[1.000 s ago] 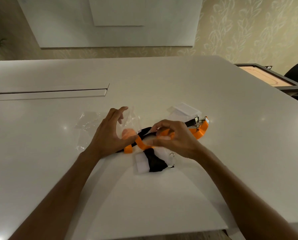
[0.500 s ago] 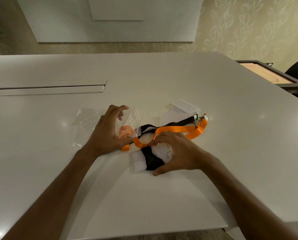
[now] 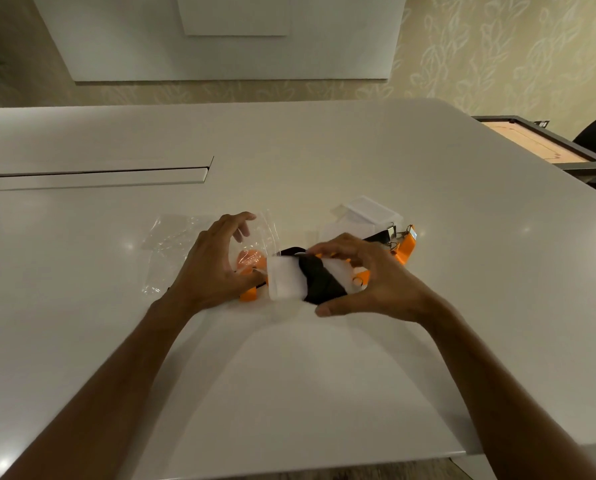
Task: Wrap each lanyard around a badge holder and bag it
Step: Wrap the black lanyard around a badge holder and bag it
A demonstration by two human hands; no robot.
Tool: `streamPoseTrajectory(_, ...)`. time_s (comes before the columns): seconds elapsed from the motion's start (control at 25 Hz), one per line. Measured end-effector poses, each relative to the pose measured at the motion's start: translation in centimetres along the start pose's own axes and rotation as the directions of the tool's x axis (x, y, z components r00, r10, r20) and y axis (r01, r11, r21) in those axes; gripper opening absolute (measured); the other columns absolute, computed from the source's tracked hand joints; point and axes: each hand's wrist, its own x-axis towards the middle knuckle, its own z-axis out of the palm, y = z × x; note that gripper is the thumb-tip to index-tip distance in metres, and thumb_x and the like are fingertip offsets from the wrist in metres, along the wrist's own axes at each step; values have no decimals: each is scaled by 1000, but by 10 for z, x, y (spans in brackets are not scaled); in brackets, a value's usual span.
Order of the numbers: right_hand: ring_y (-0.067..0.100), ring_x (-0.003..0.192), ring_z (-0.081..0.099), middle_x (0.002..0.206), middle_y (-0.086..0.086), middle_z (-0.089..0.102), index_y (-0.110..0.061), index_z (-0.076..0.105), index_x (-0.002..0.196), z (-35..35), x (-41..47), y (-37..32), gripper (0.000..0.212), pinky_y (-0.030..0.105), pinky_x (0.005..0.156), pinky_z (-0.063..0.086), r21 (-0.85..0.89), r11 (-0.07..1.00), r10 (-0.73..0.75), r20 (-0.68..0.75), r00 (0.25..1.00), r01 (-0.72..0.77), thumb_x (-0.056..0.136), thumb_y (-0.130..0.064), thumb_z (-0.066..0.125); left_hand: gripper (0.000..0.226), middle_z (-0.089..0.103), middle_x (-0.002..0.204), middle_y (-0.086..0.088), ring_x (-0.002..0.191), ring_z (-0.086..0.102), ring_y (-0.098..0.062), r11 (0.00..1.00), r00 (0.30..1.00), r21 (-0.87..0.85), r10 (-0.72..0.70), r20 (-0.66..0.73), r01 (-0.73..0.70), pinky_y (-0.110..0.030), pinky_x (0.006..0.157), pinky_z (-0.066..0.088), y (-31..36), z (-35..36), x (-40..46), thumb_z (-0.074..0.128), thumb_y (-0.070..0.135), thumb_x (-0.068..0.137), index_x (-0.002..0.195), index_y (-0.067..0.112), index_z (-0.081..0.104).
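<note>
Bag (image 3: pixel 251 247) of clear plastic at mid-frame, mouth turned toward the right, with an orange bundle (image 3: pixel 249 260) inside. More clear bags (image 3: pixel 171 237) lying flat just left of it on the white tabletop (image 3: pixel 324 161). Left hand (image 3: pixel 216 268) curled round the bag's mouth, fingers arched over the top edge and thumb below, holding it open. Right hand (image 3: pixel 372 278) gripping a badge holder (image 3: pixel 289 280) wrapped in a black lanyard (image 3: pixel 320 280), fingers over the far edge, thumb under the near edge, the holder's left end touching the bag's mouth. Metal ring (image 3: pixel 357 281) showing at the holder's right end, beside the palm.

Behind the right hand, toward right of centre, a loose black strap (image 3: pixel 376 237) and an orange lanyard (image 3: pixel 405 245) with metal clips (image 3: pixel 391 231), lying over further white badge holders (image 3: pixel 365 211). Orange strap end (image 3: pixel 248 295) poking out below the left hand.

Compared with half a second ago: wrapped holder no longer flat on the tabletop under the right hand, but lifted and brought left up to the bag. Left hand in much the same place on the bag.

Long slot cover (image 3: pixel 92 171) set into the tabletop at upper left of frame; a wooden game board (image 3: pixel 532 143) at the right edge.
</note>
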Motion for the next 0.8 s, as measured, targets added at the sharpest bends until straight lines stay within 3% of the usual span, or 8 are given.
streamPoseTrajectory(0.12,9,112,58,119,-11,57,-33,62,125,-7,0,2,76,29,90,54,73,997,-21,-192,981,36,55,-48,90,78,51,104,12,94,51,-9,1000,1000,13,-3,16,3,-42,87,46,2,0,0,66,54,62,131,27,43)
streamPoseTrajectory(0.32,0,108,50,117,-9,52,-28,59,128,-2,3,10,80,6,82,41,-89,996,-21,-437,899,-20,56,-41,92,83,53,104,7,93,52,-13,999,998,40,31,49,-33,-42,86,46,8,-1,-1,68,55,59,131,20,45)
streamPoseTrajectory(0.48,-9,106,43,118,-6,46,-29,56,129,5,4,12,80,2,82,40,-138,990,-39,-433,901,-24,58,-36,92,87,54,105,4,91,51,-13,995,995,76,54,86,-61,-38,80,48,15,3,-2,77,53,58,131,16,47)
streamPoseTrajectory(0.68,9,112,49,123,-6,48,-30,54,130,13,4,12,81,21,86,47,-158,987,-42,-376,926,-20,59,-34,92,86,57,103,-1,88,53,-18,983,994,167,67,87,-80,-33,81,42,21,5,-2,75,55,59,128,11,50)
streamPoseTrajectory(0.8,7,112,52,124,-7,54,-32,53,132,17,4,12,82,18,87,44,-157,988,-41,-336,941,-13,60,-33,91,85,59,102,-4,87,54,-19,972,993,214,78,93,-97,-31,81,39,22,8,-3,74,55,59,127,8,52)
